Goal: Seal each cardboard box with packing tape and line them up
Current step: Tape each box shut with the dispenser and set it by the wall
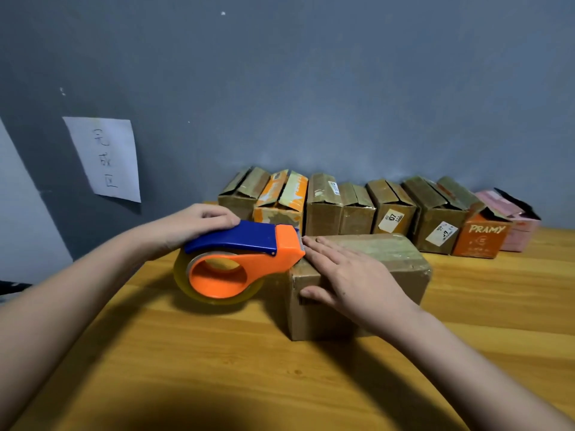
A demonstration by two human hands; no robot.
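Observation:
A brown cardboard box [401, 265] lies on the wooden table [217, 353], its flaps closed flat. My right hand [351, 275] rests palm down on the box top, fingers spread, thumb over the near left face. My left hand [196, 223] grips the blue handle of an orange tape dispenser [242, 262] with a clear tape roll. The dispenser's toothed nose touches the box's top left edge, just by my right fingertips.
Several small boxes [392, 209] stand in a row against the grey wall, flaps partly open, ending with an orange box marked PRAMY [482, 241] and a pink box [516, 225]. A handwritten paper sheet [105, 157] hangs on the wall at left.

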